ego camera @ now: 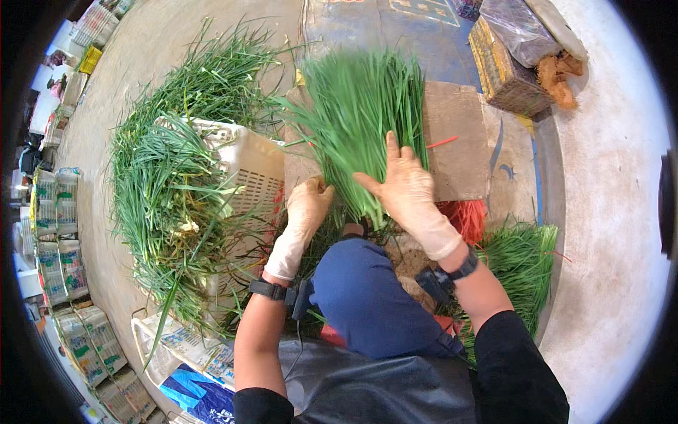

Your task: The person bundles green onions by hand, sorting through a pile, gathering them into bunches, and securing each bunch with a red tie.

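A large bunch of long green leaves, probably garlic chives [365, 106], lies on a flat brown board [458, 140] before me. Its pale cut ends point toward my knees, and some leaf tips at the top are blurred. Beneath it runs a thin red tie strip [442, 142], whose end sticks out on the right. My right hand [408, 185], in a thin glove, rests on the bunch's right side with thumb and forefinger spread. By the lower left edge is my gloved left hand [310, 204], fingers curled to the thumb; whether it pinches any leaves is hidden.
Loose greens [169, 175] heap over a white plastic crate [259, 153] at my left. Red strips [469, 220] hang below the board's right side, near another green bunch [522, 259]. A yellow-patterned box [503, 69] stands far right. Stacked crates [58, 265] line the left.
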Demonstrator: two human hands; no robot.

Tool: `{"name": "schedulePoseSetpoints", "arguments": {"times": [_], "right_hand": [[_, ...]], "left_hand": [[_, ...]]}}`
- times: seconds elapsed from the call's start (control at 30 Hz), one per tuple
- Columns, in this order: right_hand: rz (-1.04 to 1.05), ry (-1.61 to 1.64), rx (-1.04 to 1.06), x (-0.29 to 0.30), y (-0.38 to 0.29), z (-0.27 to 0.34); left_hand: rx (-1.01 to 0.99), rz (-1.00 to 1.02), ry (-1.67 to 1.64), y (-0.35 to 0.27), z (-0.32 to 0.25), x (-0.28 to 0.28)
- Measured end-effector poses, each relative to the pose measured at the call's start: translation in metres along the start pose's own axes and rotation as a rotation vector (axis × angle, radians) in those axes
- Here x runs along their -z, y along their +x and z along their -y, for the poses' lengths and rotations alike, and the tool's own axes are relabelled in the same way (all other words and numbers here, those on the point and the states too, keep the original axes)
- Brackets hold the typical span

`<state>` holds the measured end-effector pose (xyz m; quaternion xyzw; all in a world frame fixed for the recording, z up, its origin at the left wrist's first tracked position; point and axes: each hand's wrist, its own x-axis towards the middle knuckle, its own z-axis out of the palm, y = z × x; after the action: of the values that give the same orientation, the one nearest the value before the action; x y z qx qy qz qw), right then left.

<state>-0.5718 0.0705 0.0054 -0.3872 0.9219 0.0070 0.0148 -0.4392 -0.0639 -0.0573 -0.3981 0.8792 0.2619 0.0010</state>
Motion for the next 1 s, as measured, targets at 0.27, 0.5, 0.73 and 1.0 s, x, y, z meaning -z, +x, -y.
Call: {"name": "schedulePoseSetpoints", "arguments": {"times": [0.27,0.5,0.73,1.0], "right_hand": [[-0.001,0.526,-0.29,-0.065,0.002,-0.075],[0.152,0.7,-0.292,-0.078,-0.009,-0.058],[-0.174,0.685,-0.026,0.015,-0.003,-0.074],[-0.128,0.255,0.422,0.01,-0.032,-0.048]], "left_hand": [[0.152,0.22,-0.829,0.023,-0.032,0.003],[-0.305,0.118,-0.167,0.031,-0.085,0.005],[-0.236,0.274,-0.443,0.049,-0.045,0.018],[-0.074,0.266,-0.652,0.045,-0.041,0.015]]}}
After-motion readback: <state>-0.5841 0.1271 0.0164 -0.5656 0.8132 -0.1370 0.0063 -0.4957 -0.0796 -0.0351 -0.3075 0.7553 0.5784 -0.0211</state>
